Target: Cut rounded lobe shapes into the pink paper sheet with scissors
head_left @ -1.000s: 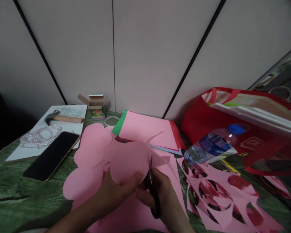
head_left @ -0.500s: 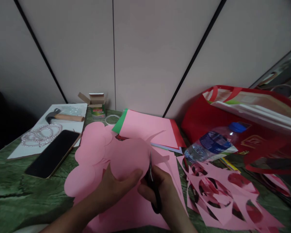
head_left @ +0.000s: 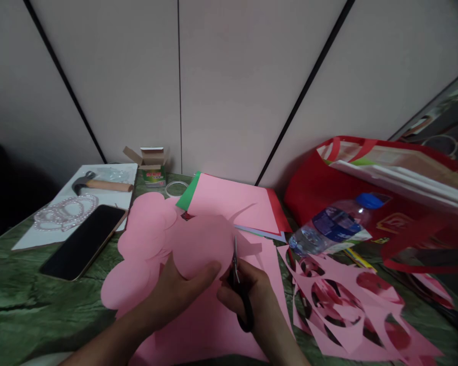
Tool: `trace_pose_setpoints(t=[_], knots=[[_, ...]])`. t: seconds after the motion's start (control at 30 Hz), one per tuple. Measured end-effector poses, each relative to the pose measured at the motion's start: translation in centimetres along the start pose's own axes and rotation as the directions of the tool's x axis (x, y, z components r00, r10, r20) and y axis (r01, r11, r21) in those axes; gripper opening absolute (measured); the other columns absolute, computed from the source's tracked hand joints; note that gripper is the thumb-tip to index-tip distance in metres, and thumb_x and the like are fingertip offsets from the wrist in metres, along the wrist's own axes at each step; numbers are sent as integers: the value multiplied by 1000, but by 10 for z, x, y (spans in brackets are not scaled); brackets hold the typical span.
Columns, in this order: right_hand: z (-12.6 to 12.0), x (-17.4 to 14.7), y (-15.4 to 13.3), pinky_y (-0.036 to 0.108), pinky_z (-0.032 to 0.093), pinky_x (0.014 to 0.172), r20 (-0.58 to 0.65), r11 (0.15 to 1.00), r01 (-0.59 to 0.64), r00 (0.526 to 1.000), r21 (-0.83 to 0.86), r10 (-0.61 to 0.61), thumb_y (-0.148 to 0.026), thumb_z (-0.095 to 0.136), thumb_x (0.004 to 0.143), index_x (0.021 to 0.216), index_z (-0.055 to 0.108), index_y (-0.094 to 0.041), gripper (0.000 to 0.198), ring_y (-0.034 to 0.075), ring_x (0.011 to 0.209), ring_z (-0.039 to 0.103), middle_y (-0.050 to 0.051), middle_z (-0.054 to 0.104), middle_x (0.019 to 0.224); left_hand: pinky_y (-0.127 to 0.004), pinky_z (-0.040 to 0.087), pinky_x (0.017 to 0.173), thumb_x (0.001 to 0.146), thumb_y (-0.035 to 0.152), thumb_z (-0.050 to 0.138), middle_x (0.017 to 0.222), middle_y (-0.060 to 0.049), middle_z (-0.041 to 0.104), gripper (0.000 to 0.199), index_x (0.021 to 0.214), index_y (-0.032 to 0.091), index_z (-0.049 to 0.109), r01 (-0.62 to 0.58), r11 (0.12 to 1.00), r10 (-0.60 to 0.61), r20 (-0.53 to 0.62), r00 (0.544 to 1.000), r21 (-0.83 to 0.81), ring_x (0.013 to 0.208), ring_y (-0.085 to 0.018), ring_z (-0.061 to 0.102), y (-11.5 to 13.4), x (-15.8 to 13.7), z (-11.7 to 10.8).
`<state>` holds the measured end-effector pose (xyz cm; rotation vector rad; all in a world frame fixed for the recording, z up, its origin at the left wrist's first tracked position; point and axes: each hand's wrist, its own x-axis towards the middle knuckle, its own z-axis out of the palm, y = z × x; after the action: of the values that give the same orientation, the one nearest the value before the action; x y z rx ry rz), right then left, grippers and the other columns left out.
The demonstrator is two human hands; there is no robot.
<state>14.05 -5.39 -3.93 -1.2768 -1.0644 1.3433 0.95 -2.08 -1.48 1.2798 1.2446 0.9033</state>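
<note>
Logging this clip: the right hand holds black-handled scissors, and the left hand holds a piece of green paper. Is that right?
Not quite: the paper in the left hand is pink, not green, as the head view shows. The right hand does hold black-handled scissors.

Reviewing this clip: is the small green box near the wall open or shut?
Open. The green box has its top flaps raised, one angled out to the left, with brown cardboard showing.

Craft workspace, scissors (head_left: 238, 285), pink paper offcuts (head_left: 353, 277), green table (head_left: 11, 290), panelled wall (head_left: 229, 91)
</note>
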Motion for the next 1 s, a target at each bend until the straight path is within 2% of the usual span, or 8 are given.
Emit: trace_pose_setpoints(t=[0.1,0.27,0.37,0.63,0.8,1.0], knots=[[-2,0,4,19,24,41,11,1000,4,1000,19,-4,-19,63,55,63,51,-16,15,7,44,32,-7,41,48,-35,55,64,67,37,60,91,-10,67,32,90,15,60,11,1000,-11,38,999,6,84,-27,62,0,1,-2],[-3,1,9,20,24,41,12,1000,-2,1000,-17,2,-18,61,56,63,51,-16,12,7,42,32,-8,40,47,-39,54,67,65,38,61,93,-11,66,39,96,14,59,39,999,-39,3,999,8,86,-28,62,-3,2,-2],[-2,1,8,20,25,40,-3,999,-11,1000,-50,11,-16,60,57,62,50,-16,11,8,41,34,-8,40,45,-37,55,64,65,38,61,94,-11,65,38,94,14,59,25,999,-26,-19,999,-32,86,-27,61,-4,2,-2],[-1,-1,5,20,25,40,-4,998,-17,1000,-53,16,-17,60,57,60,49,-16,11,7,41,34,-8,40,45,-28,54,55,67,30,61,79,-5,66,23,84,15,58,-24,998,24,-2,1000,-59,74,-21,62,-5,4,-5],[1,0,2,19,26,38,-30,998,-28,999,-59,26,-17,61,55,58,49,-16,12,7,39,36,-6,44,44,-27,53,52,64,31,63,72,-2,63,25,83,15,56,0,991,-6,-48,999,-130,67,-18,59,-9,5,-4],[3,-1,-1,18,27,35,-39,998,-54,998,-26,53,-16,58,53,55,48,-16,10,6,35,37,-7,44,40,-22,50,48,63,30,65,67,0,60,20,76,15,58,16,978,-23,-33,999,-207,62,-14,56,-11,8,-3]])
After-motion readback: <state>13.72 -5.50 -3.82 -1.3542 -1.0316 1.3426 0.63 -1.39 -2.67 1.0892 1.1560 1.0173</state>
